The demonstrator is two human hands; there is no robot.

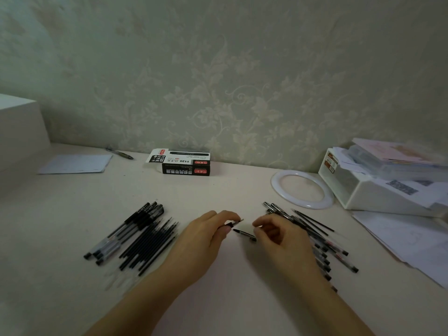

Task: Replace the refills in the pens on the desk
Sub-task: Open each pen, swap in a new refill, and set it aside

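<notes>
Two hands at tabletop (pixel 218 190) centre: left hand (pixel 208 236) pinches pen barrel (pixel 234 223); right hand (pixel 278 232), curled, contents unclear. Mid-swap; next, seat tip piece (pixel 244 234), at 5 o'clock.

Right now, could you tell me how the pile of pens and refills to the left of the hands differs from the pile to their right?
The left pile of black pens and refills lies fully in view, parallel and tidy; the right pile of black pens and refills is looser, fanned out, and partly hidden behind the right hand. The left pile leans toward upper right, the right pile toward upper left. Both rest on the pale desk and hold slim dark sticks.
</notes>
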